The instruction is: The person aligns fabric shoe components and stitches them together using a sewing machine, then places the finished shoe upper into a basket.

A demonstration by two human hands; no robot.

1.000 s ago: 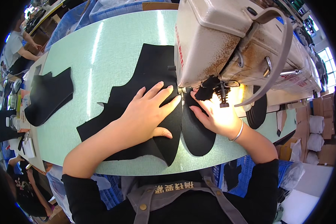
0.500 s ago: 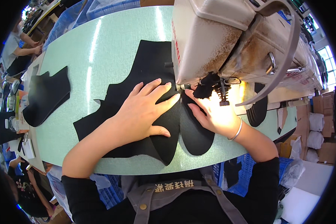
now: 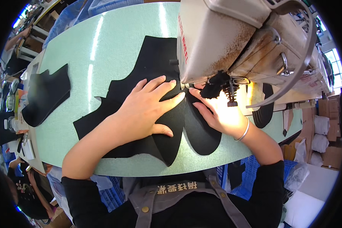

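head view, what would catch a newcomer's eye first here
The big beige sewing machine fills the upper right, its lamp glaring on the right hand by the needle. At centre, the left hand lies flat, fingers spread, on black fabric spread over the pale green table. Another black piece lies apart at the left edge.

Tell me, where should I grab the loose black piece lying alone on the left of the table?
Probably pinch the black piece at its upper right corner, coming from the bare green table beside it. It lies flat, so only an edge offers a hold.
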